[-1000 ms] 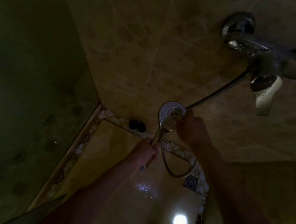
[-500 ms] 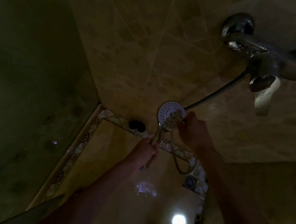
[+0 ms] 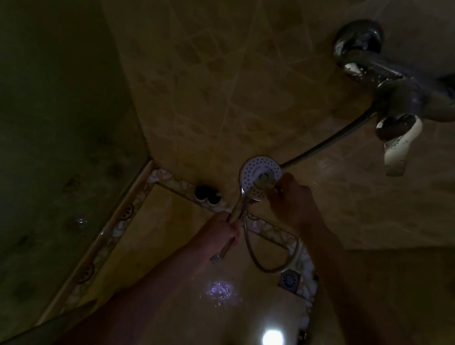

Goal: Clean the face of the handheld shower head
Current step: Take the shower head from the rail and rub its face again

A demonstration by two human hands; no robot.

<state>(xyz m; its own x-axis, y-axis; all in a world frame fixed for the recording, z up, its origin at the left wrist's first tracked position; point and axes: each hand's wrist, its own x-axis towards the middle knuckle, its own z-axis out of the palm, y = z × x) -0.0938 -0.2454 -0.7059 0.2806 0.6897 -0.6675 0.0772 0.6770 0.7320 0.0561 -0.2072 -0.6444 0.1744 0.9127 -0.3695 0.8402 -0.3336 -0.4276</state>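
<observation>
Dim shower stall seen from above, with both forearms reaching forward from the lower edge. Nearest the viewer, the glossy floor (image 3: 179,248) carries a bright round reflection of a lamp (image 3: 272,341) and a fainter speckled glint (image 3: 220,289). Beyond these, the left hand (image 3: 218,237) is closed around the chrome handle (image 3: 236,212) of the handheld shower head, the handle's lower end projecting below the fist. The shower head face (image 3: 260,174), a pale disc dotted with nozzle holes, is tilted toward the viewer and held above the floor, in front of the tiled wall. The right hand (image 3: 294,204) meets the right side of the face, its fingers pinched on a small greyish object (image 3: 263,182) pressed against the disc; what that object is cannot be told in this light. A metal hose (image 3: 268,267) loops below the two hands and rises diagonally to the wall-mounted mixer tap (image 3: 404,89) at upper right, which bears a pale lever (image 3: 400,146). A square floor drain (image 3: 290,280) lies just beside the loop. Along the foot of the wall runs a patterned mosaic border (image 3: 268,227), on which two dark round items (image 3: 207,193) stand side by side, left of the shower head. Beige diagonal tiles (image 3: 221,68) cover the far wall.
</observation>
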